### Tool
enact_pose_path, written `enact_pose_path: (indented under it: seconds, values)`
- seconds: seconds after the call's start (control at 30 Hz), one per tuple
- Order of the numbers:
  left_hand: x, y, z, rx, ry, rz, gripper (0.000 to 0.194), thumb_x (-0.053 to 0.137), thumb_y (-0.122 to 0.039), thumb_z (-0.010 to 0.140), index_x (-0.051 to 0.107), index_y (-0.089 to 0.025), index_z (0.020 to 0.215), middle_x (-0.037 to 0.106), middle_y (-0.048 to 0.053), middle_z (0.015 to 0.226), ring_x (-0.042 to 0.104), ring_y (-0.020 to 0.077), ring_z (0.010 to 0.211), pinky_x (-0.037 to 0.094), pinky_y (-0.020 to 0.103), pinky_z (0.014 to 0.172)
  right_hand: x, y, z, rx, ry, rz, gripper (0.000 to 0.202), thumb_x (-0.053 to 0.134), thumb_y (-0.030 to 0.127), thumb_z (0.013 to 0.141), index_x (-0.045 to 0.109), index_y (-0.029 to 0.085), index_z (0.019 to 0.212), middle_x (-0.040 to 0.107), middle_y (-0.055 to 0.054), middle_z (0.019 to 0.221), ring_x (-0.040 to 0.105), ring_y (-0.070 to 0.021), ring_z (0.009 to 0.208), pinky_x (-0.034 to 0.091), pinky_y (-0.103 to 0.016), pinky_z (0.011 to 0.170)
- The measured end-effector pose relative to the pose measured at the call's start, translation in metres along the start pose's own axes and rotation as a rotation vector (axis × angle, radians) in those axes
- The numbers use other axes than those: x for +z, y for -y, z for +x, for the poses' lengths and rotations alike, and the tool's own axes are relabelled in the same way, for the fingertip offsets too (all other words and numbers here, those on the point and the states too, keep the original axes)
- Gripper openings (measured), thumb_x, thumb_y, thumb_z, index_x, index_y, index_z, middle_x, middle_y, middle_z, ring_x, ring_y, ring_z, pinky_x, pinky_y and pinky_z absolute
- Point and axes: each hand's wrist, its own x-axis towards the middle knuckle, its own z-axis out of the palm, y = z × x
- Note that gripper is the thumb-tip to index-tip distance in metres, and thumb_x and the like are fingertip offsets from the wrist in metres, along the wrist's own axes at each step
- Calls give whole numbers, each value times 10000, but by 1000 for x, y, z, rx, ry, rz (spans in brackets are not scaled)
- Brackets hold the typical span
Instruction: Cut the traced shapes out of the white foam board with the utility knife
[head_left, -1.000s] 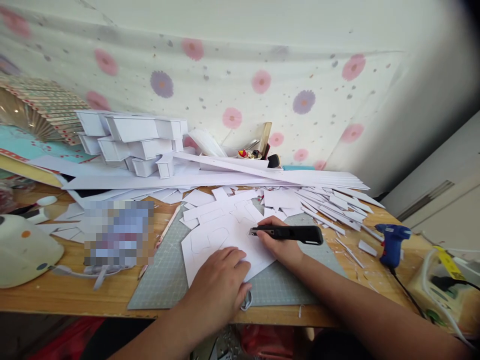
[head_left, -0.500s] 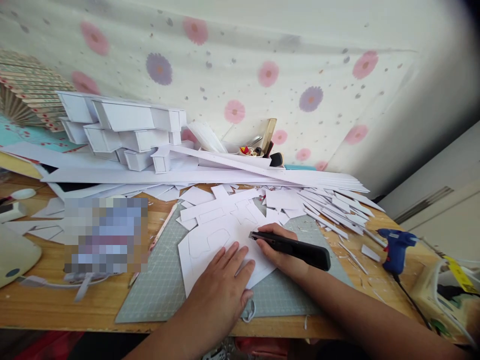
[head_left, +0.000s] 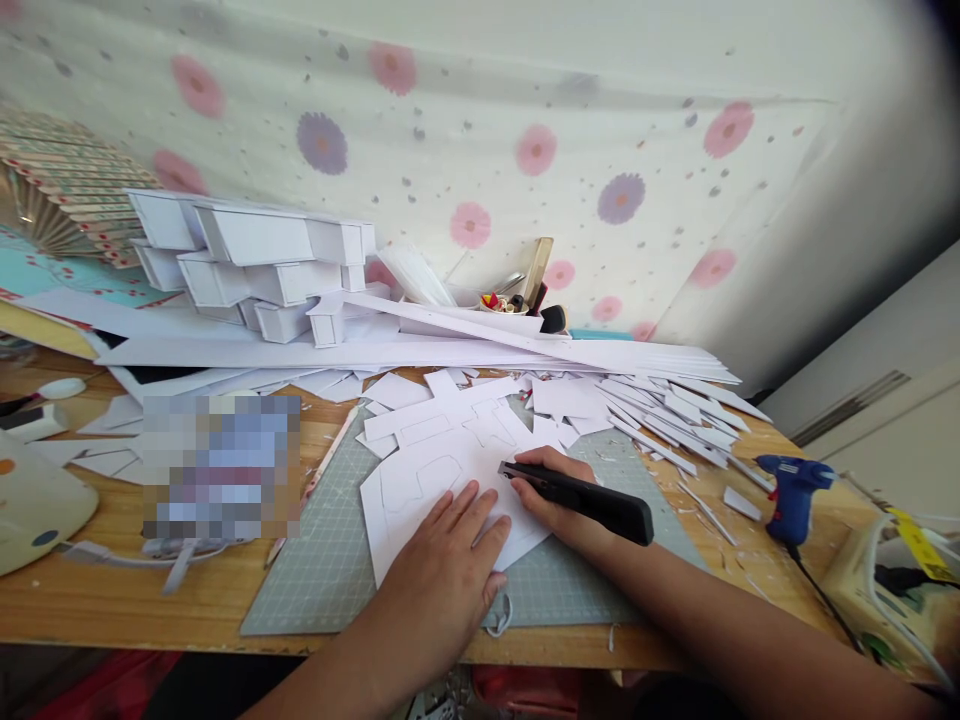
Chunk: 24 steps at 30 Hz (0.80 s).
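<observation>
A white sheet with pencil-drawn outlines lies on the grey-green cutting mat. My left hand rests flat on the sheet's lower part, fingers spread. To its right, my right hand is closed around a black utility knife. The knife's metal tip points left and meets the sheet near its middle, just above the left fingertips. A small white loop sits by my left wrist at the mat's front edge.
Behind the mat stands a white box-shaped model above long white strips. White offcuts lie at right, beside a blue glue gun and a cream container. A blurred-out item is at left.
The knife's rear end has shifted slightly left and down, while its tip stays at nearly the same spot. The view has shifted a little. Both hands keep their hold.
</observation>
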Motion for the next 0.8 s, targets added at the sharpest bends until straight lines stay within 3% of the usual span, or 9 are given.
enact_pose_path:
  seconds: [0.8]
  values:
    - [3, 2, 1, 14, -71, -22, 461, 626, -219, 846, 552, -177, 1299, 464, 148, 1443, 388, 345, 1348, 369, 540, 1084, 0, 2, -2, 1, -11, -10, 208, 653, 297, 801, 650, 248, 1003, 719, -15, 908, 677, -178, 800, 539, -314, 773]
